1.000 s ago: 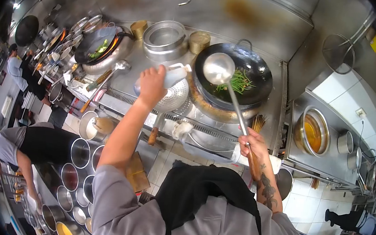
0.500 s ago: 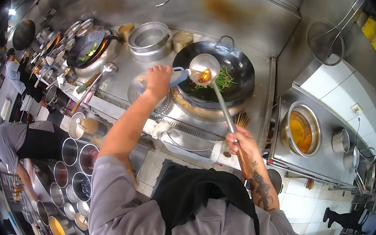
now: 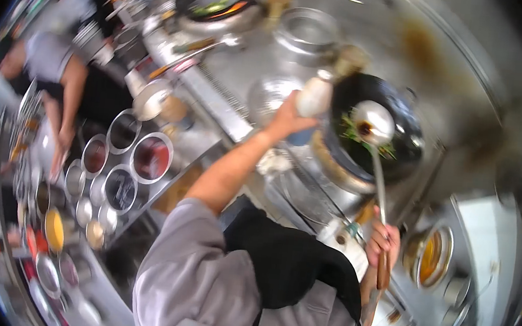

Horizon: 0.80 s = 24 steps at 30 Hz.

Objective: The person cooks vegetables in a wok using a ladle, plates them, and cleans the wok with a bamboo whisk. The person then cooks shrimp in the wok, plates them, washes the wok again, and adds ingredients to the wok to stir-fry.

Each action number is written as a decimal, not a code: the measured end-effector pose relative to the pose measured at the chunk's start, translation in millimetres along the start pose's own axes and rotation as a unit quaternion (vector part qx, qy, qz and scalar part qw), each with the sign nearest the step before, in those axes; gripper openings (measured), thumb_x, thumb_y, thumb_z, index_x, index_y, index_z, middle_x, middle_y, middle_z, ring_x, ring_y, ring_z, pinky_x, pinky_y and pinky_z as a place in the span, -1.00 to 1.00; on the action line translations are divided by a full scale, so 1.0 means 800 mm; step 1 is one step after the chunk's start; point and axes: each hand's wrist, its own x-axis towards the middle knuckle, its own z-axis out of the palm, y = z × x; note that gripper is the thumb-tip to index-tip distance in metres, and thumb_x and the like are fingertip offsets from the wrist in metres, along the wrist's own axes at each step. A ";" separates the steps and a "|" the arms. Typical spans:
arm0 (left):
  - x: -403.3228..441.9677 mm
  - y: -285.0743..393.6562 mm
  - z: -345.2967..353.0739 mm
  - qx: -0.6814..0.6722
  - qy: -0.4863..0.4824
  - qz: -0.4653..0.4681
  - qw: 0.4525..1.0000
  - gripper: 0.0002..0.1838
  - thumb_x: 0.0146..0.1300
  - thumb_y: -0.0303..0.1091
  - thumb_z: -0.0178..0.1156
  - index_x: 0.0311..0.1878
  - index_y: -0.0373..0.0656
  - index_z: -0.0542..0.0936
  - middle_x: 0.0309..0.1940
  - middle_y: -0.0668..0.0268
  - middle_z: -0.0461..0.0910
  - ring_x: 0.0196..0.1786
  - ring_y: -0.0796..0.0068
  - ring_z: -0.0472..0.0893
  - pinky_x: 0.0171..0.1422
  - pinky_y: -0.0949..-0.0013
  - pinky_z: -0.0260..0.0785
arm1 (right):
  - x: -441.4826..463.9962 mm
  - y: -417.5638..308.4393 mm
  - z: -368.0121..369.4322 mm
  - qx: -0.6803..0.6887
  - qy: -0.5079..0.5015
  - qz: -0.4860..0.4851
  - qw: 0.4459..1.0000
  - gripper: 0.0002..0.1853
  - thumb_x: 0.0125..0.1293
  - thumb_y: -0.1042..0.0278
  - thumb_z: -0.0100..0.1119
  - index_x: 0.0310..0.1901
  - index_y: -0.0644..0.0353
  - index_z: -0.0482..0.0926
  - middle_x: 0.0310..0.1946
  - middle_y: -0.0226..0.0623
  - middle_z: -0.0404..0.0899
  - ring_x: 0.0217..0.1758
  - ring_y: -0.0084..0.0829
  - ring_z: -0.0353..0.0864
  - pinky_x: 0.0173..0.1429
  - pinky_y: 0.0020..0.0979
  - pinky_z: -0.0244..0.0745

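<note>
My left hand (image 3: 286,120) is closed around a pale plastic bottle (image 3: 314,96), which is upright beside the wok, its top pointing up. My right hand (image 3: 383,243) grips the wooden handle of a steel ladle (image 3: 379,169). The ladle's bowl hangs over the black wok (image 3: 410,144) with a little dark brown liquid in it. Below the bowl, thin green vegetable pieces (image 3: 348,131) lie in the wok, partly hidden by the ladle. Motion blurs the view.
To the left stand several metal pots of ingredients (image 3: 151,158). A second wok (image 3: 188,6) with greens sits at the back left. A bowl of orange-yellow oil (image 3: 430,258) stands at the right. A co-worker (image 3: 49,58) bends over at the far left.
The bottle in my left hand was tilted with its nozzle at the ladle; now it is upright and away from it. The whole view has turned. My right hand still holds the ladle.
</note>
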 end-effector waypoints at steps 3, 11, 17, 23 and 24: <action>-0.032 -0.027 -0.053 0.100 0.149 0.033 0.983 -0.18 -0.25 -0.14 0.54 0.11 -0.21 0.36 -0.12 0.05 0.59 -0.05 0.19 0.61 0.07 0.21 0.43 | 0.003 0.009 0.008 -0.026 0.011 -0.030 0.999 -0.44 0.41 0.37 -0.24 0.39 0.38 0.00 -0.40 -0.36 0.30 -0.60 -0.60 0.38 -0.53 -0.46 0.24; -0.135 -0.024 -0.233 0.235 0.418 0.000 0.878 -0.31 -0.25 -0.25 0.47 0.02 -0.20 0.40 -0.20 0.02 0.55 -0.09 -0.02 0.56 0.00 0.09 0.39 | 0.009 -0.037 0.000 -0.107 0.030 -0.012 0.994 -0.48 0.45 0.36 -0.26 0.36 0.42 0.03 -0.39 -0.37 0.29 -0.60 -0.60 0.33 -0.54 -0.50 0.19; -0.185 -0.093 -0.280 0.230 0.472 -0.036 0.850 -0.31 -0.22 -0.30 0.45 0.05 -0.19 0.38 -0.08 0.02 0.47 0.03 -0.02 0.46 0.11 0.09 0.31 | 0.035 -0.113 -0.021 -0.100 0.042 -0.009 0.994 -0.48 0.48 0.31 -0.26 0.35 0.44 0.03 -0.34 -0.30 0.33 -0.58 -0.58 0.35 -0.50 -0.50 0.20; -0.231 -0.166 -0.281 0.274 0.470 -0.082 0.835 -0.23 -0.15 -0.27 0.44 0.14 -0.32 0.31 0.00 -0.02 0.43 0.09 0.05 0.44 0.19 0.12 0.26 | 0.039 -0.077 0.022 -0.026 0.008 -0.028 0.999 -0.45 0.46 0.37 -0.20 0.38 0.42 -0.02 -0.43 -0.42 0.30 -0.59 -0.70 0.29 -0.60 -0.59 0.07; -0.240 -0.158 -0.272 0.302 0.450 -0.117 0.832 -0.21 -0.12 -0.25 0.44 0.16 -0.37 0.29 0.00 -0.02 0.42 0.10 0.07 0.44 0.20 0.14 0.26 | 0.039 -0.057 0.037 -0.021 0.018 -0.063 0.998 -0.44 0.45 0.38 -0.18 0.39 0.41 -0.03 -0.44 -0.44 0.30 -0.59 -0.72 0.29 -0.61 -0.60 0.04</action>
